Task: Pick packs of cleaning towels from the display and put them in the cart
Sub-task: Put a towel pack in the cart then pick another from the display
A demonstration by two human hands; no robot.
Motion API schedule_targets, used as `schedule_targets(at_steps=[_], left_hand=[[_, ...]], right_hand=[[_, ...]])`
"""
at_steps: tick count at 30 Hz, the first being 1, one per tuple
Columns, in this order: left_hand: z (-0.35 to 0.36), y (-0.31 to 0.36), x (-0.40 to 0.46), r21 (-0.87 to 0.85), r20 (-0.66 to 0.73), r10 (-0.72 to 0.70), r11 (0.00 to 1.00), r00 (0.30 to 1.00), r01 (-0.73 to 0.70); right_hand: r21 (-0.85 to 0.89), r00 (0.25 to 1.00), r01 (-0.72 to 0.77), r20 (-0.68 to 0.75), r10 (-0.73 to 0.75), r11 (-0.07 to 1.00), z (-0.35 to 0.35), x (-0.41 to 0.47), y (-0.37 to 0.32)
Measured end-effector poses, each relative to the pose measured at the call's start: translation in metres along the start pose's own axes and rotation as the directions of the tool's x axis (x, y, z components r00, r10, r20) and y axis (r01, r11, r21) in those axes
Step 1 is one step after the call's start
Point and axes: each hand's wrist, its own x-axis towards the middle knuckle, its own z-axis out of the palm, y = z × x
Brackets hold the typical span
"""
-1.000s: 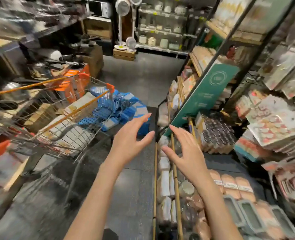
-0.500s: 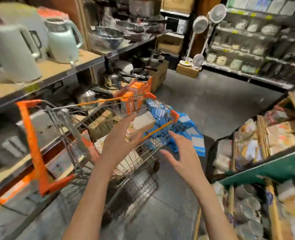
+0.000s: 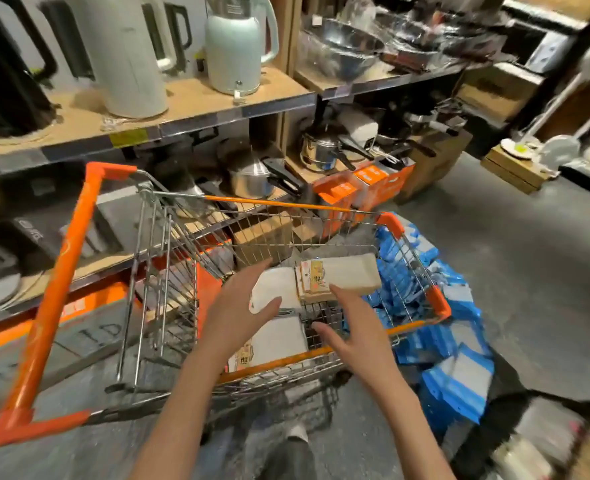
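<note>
Head camera, looking forward and down into a shop aisle. A silver wire shopping cart with orange plastic trim [image 3: 321,206] stands in front of the person, its orange handle to the left and its basket filling the middle of the view.

Both bare hands reach over the near orange rim into the basket. The left hand [image 3: 240,306] is spread wide with straight fingers and holds nothing. The right hand [image 3: 357,329] is likewise wide, fingers straight and a little apart, and also holds nothing.

The pale, flat rectangular pack of cleaning towels with a tan printed paper band [image 3: 338,277] sits just beyond the fingertips, forward of both hands and slightly to the right. Its long axis runs left to right across the basket, with the right end tilted a little higher. The right hand's fingertips are nearest to it, close to its near edge; whether they touch it cannot be told. It looks to be either resting on the packs below or falling onto them, which is unclear.

More white towel packs with printed bands [image 3: 273,337] lie flat on the basket floor, partly under the left hand.

Judging from the empty hands, the coming move is probably back to the display, which is not clearly in view.

Past the cart's far right side, blue and white plastic packets [image 3: 456,362] are heaped on the grey floor.

Behind the cart, wooden shelves [image 3: 196,98] hold kettles and steel pots.
</note>
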Motion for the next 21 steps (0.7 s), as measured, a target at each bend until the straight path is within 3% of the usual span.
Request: schedule_targets(at_steps=[4,9,18,21], left_hand=[[0.034,-0.013,0.036,-0.024,-0.078,-0.168,0.986,0.983,0.167],[0.061,-0.042,0.064,-0.018,-0.157,-0.277,0.961,0.948,0.278],[0.109,-0.126,0.114,-0.228,-0.226,-0.480,0.872,0.848,0.433],[0.142,-0.162,0.135,-0.296,-0.226,-0.577,0.808,0.785,0.509]], right_hand=[[-0.012,0.976,0.102,0.196,-0.097,0.995,0.014,0.060,0.039],[-0.014,0.898,0.197,0.404,-0.175,0.980,0.054,0.127,0.072],[0.023,0.819,0.232,0.534,-0.208,0.972,0.167,0.214,0.109],[0.043,0.804,0.211,0.560,-0.199,0.976,0.210,0.235,0.125]])
